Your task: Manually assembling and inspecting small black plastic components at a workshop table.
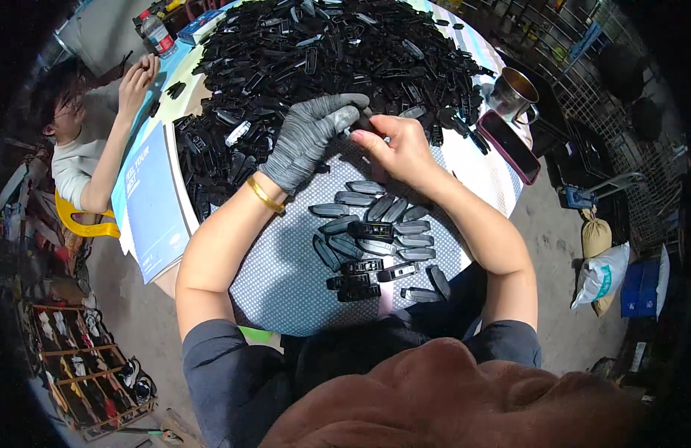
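Note:
My left hand [308,138], in a grey glove with a gold bracelet at the wrist, is closed in a pinch. Bare, my right hand [405,149] pinches close against its fingertips. What they hold between them is mostly hidden and too small to name. Just beyond both hands rises a large pile of black plastic parts [308,60]. Nearer to me, several long rounded dark grey pieces [354,198] lie in loose rows on a grey patterned mat [274,261]. A few black pieces with open frames [358,287] lie at the near end of these rows.
A metal mug [512,93] and a phone in a dark red case [508,145] stand and lie at the right edge. To the left are a blue-and-white booklet [155,198], a bottle [158,33] and a seated person [88,153]. Sacks [601,272] stand on the floor at right.

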`<state>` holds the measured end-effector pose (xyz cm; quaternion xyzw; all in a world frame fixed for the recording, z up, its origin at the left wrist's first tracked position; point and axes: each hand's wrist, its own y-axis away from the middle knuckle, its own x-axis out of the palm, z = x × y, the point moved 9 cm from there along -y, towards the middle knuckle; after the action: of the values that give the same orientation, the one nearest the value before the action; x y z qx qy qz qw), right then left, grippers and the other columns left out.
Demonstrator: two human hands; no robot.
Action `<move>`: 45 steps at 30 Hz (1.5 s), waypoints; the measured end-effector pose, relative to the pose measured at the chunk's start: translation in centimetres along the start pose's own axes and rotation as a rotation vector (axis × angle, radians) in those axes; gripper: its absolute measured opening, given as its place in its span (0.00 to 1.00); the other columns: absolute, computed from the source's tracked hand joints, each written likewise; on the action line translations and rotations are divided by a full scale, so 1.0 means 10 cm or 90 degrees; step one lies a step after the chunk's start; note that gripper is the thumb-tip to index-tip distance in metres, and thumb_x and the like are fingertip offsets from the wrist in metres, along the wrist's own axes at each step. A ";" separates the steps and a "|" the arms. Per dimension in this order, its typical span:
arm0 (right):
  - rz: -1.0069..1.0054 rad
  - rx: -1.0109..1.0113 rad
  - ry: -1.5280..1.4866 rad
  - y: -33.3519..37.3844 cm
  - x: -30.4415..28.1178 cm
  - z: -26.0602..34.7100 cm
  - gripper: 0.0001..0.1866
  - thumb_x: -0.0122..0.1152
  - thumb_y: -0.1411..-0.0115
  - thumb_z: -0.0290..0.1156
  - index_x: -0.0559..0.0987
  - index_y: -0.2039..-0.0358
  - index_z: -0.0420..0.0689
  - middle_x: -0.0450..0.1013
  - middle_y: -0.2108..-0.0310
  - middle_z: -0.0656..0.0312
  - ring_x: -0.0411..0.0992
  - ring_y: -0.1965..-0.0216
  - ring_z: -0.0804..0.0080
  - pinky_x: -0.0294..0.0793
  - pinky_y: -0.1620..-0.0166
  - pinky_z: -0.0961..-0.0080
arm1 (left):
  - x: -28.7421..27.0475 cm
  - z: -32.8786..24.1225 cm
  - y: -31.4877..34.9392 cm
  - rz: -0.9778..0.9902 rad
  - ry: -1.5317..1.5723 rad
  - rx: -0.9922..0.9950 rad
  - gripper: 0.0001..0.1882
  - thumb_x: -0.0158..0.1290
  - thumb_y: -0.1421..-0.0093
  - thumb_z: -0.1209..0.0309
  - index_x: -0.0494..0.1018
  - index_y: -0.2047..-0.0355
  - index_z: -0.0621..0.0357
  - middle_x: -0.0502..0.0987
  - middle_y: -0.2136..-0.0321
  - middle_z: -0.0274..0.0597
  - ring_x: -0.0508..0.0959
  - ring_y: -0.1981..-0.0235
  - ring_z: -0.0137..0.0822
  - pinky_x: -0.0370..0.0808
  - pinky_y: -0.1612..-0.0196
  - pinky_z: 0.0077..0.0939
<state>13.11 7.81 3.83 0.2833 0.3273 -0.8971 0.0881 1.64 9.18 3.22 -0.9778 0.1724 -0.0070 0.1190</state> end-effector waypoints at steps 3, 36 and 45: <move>0.170 0.080 -0.038 -0.07 0.12 -0.21 0.19 0.62 0.49 0.43 0.74 0.80 0.38 0.68 0.86 0.55 0.68 0.83 0.70 0.64 0.77 0.69 | 0.00 -0.02 -0.05 0.015 -0.054 -0.036 0.18 0.53 0.45 0.65 0.72 0.56 0.63 0.77 0.65 0.40 0.75 0.64 0.28 0.71 0.57 0.21; -0.006 -0.102 0.030 -0.36 -0.23 -0.03 0.09 0.59 0.47 0.25 0.74 0.65 0.38 0.75 0.70 0.59 0.72 0.70 0.75 0.72 0.66 0.81 | -0.11 0.41 -0.23 -0.076 -0.086 -0.059 0.11 0.49 0.43 0.70 0.71 0.59 0.60 0.76 0.70 0.40 0.75 0.74 0.29 0.74 0.68 0.20; -0.154 -0.031 -0.147 -0.16 -0.29 -0.13 0.12 0.61 0.48 0.25 0.76 0.62 0.39 0.76 0.67 0.58 0.75 0.67 0.75 0.74 0.65 0.81 | -0.01 0.25 -0.12 -0.032 0.075 -0.131 0.18 0.53 0.46 0.75 0.69 0.54 0.64 0.76 0.68 0.39 0.76 0.68 0.26 0.75 0.62 0.17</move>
<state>15.53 9.75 5.51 0.1351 0.3681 -0.9196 0.0233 2.06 10.89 1.09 -0.9868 0.1540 -0.0499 0.0073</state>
